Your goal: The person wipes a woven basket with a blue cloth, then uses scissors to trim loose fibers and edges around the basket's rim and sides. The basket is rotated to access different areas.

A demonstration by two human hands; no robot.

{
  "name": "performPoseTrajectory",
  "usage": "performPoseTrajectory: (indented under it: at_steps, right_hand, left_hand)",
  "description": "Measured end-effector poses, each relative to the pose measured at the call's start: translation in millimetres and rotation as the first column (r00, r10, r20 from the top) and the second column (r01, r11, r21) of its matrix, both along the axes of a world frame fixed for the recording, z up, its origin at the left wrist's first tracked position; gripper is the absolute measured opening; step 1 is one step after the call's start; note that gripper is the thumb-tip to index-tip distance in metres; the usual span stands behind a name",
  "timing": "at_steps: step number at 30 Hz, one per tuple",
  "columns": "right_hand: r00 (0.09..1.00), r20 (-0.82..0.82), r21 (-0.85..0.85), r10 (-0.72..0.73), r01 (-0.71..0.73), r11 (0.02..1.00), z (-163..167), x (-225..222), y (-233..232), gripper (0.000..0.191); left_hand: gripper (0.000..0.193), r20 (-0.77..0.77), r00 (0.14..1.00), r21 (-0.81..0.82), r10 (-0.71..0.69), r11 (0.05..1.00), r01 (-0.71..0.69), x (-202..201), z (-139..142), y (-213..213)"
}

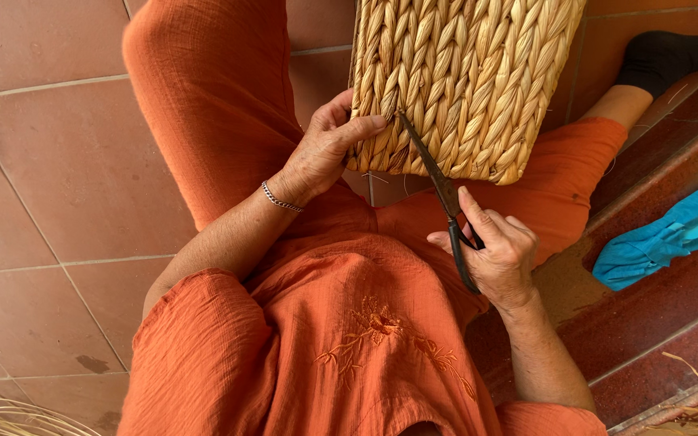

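A woven basket (478, 73) of pale braided straw rests on my lap, its corner toward me. My left hand (325, 149) grips the basket's near left edge, thumb pressed on the weave; a thin silver bracelet circles that wrist. My right hand (498, 254) holds dark metal scissors (438, 186) by the handles. The blades point up and left, and their tips touch the basket's surface close to my left thumb. I am seated in orange clothes, knees apart.
Terracotta floor tiles (58, 161) spread to the left. A crumpled blue cloth (664, 234) lies on a dark red step at the right. Loose straw strands (10, 416) lie at the bottom left and bottom right corners. A black sock shows at the top right.
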State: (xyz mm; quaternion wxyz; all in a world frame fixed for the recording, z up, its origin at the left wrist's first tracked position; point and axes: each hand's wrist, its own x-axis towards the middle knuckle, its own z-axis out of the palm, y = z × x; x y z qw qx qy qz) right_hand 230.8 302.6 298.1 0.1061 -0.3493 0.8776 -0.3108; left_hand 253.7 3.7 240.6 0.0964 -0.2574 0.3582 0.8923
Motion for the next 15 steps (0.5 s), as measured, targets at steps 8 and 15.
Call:
performPoseTrajectory:
  at_steps: [8,15]
  right_hand:
    - [0.93,0.351,-0.149,-0.108,0.169,0.974,5,4,-9,0.074]
    - [0.983,-0.18,0.125,-0.038,0.061,0.99,15,0,-8,0.082]
  left_hand:
    - [0.035,-0.013,0.999,-0.109,-0.037,0.993,0.035,-2,-1,-1]
    - [0.036,-0.001,1.0,-0.058,-0.023,0.998,0.023,0,-4,-1]
